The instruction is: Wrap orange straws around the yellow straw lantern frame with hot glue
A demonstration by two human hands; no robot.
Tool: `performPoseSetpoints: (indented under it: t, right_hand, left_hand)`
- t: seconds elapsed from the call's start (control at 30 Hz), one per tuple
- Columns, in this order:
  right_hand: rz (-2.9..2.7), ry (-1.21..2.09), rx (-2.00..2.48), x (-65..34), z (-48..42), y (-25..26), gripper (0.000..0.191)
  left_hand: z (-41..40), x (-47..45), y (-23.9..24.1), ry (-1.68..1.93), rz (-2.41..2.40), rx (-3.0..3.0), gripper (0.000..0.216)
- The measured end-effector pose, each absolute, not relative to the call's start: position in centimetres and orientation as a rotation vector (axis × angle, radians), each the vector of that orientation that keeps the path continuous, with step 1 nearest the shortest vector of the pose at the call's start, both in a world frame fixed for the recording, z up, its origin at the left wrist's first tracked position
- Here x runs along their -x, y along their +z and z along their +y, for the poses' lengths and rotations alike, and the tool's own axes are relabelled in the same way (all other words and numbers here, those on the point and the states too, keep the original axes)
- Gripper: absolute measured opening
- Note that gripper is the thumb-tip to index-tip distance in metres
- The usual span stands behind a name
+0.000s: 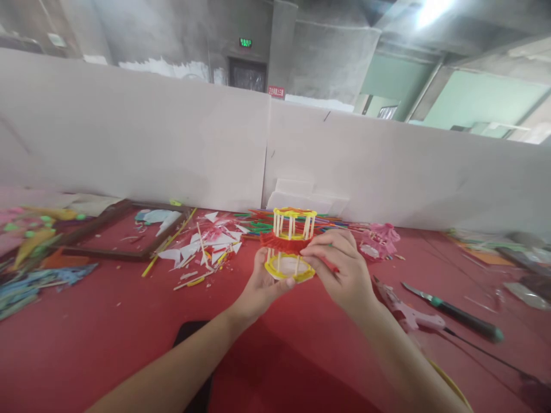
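Held up above the red table is a small two-tier pavilion model (289,266) with yellow rings, pale stick posts and a red fringed band round its middle. My left hand (261,285) grips its base from the left and below, the thumb lying along the front edge. At the model's right side, the fingertips of my right hand (344,267) are pinched together by the red band. Whether they hold a small piece or just the band's edge is hard to see. Part of the lower tier is hidden behind my fingers.
Right of my hands lie a pink glue gun (408,314) with a cord and a green-handled knife (460,316). White paper scraps (193,249), a brown frame (103,252) and colored sticks (253,221) lie toward the back. A dark phone-like object (189,331) sits under my left forearm.
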State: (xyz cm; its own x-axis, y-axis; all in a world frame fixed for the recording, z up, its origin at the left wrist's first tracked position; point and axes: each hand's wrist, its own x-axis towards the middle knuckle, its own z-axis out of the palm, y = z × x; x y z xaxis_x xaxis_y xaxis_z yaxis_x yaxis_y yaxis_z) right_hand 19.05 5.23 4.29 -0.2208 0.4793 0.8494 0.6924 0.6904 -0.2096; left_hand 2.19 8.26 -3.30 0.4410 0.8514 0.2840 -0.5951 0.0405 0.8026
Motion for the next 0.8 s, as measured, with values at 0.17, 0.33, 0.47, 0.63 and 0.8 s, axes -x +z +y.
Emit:
performPoseSetpoints:
  t: [0.17, 0.33, 0.47, 0.63, 0.8]
  right_hand:
    - [-1.883, -0.221, 1.074, -18.9, 4.7, 4.6, 0.013]
    - [-1.872, -0.280, 1.038, -18.5, 4.6, 4.3, 0.016]
    - [-1.844, -0.233, 1.032, -18.7, 4.8, 4.2, 0.012]
    - [-1.760, -0.073, 0.978, -19.5, 5.4, 4.0, 0.012]
    - [-1.751, 0.031, 1.006, -19.7, 5.4, 3.9, 0.010]
  left_hand:
    - [8.2, -2.0, -3.2, 1.166, 0.323, -1.076, 0.053]
    - [8.2, -2.0, -3.2, 1.185, 0.329, -1.099, 0.057]
    - [8.2, -1.9, -3.1, 1.187, 0.337, -1.117, 0.060]
    - [8.2, -1.7, -3.3, 1.162, 0.312, -1.152, 0.068]
    - [8.3, -1.6, -3.5, 1.155, 0.305, -1.173, 0.075]
